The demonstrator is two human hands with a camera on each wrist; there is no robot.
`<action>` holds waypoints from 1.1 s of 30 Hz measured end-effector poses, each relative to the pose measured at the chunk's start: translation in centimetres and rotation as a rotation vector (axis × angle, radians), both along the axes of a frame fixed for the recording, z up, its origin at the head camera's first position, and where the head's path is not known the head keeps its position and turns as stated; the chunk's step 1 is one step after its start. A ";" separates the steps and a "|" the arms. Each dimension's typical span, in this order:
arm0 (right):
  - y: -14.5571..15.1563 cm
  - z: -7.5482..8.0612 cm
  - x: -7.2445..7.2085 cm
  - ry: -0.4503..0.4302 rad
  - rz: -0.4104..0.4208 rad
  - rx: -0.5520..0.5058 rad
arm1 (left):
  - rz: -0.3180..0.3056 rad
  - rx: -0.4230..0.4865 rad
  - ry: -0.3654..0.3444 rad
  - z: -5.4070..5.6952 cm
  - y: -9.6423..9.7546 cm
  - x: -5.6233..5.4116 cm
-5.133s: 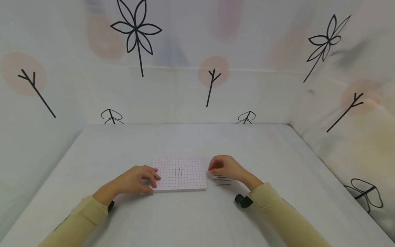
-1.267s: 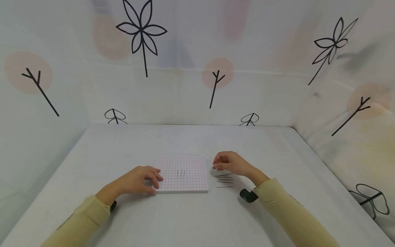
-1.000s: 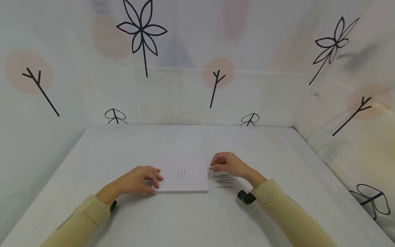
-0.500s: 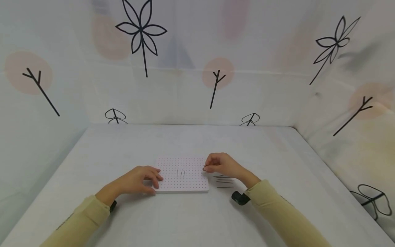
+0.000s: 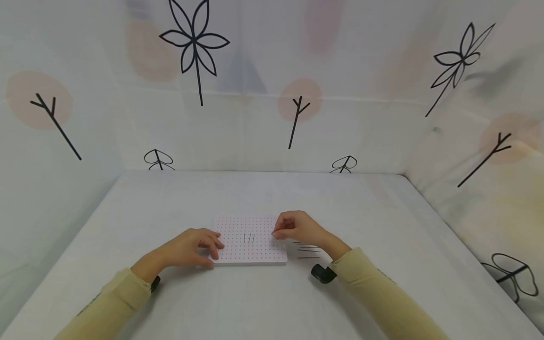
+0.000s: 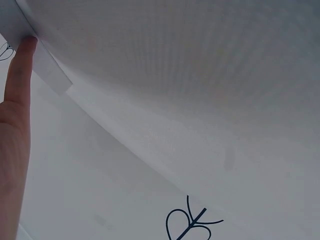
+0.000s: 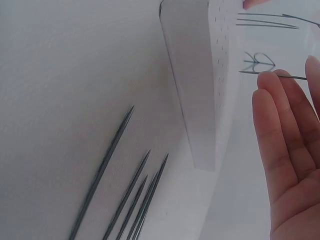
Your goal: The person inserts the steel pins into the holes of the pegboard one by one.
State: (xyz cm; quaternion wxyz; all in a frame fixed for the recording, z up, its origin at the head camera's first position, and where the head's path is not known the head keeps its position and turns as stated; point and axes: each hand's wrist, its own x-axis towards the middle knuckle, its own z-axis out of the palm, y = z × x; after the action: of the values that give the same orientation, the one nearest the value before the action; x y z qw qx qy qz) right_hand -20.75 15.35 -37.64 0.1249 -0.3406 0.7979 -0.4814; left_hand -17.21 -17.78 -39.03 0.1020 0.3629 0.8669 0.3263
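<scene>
A white board [image 5: 250,257] printed with rows of small dots lies flat in the middle of the table. Three thin dark needles [image 7: 262,21] stand upright in it near its centre. My left hand [image 5: 187,248] rests on the board's left side, fingers relaxed over the top. In the left wrist view a digit [image 6: 20,80] touches the board's side edge. Between thumb and fingertips, my right hand [image 5: 301,229] pinches another needle [image 7: 248,72]. That hand is over the board's right part, with the needle's point towards the dotted face in the right wrist view.
Several more needles [image 7: 102,172] lie roughly parallel on the table, just right of the board and below the right hand. White cloth [image 5: 238,127] with plant drawings rises behind the table and at both sides. A black wrist camera [image 5: 323,274] hangs under the right sleeve.
My right hand has moved left with its needle, from over the loose needles to above the board's right part. The left hand and the standing needles stay as they were.
</scene>
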 end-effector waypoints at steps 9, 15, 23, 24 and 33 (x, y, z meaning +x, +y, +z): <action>-1.4 0.3 0.4 0.002 -0.037 0.046 | 0.007 0.008 -0.026 0.1 -0.1 -0.1; -2.1 0.4 0.6 0.024 -0.039 0.042 | -0.005 0.017 -0.022 0.1 -0.1 -0.1; -2.9 0.3 0.9 0.004 -0.039 0.017 | -0.020 0.024 -0.001 0.0 -0.1 -0.1; -3.0 0.3 0.9 0.007 -0.039 0.016 | -0.021 0.024 -0.001 0.0 -0.1 -0.1; -3.9 0.1 1.4 0.013 -0.046 0.008 | -0.016 0.019 -0.008 0.0 0.0 -0.1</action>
State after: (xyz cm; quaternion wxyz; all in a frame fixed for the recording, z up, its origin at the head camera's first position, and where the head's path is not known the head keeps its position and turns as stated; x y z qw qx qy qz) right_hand -19.38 11.42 -37.53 0.1099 -0.3247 0.8081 -0.4790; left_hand -17.30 -17.83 -39.05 0.1049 0.3694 0.8604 0.3350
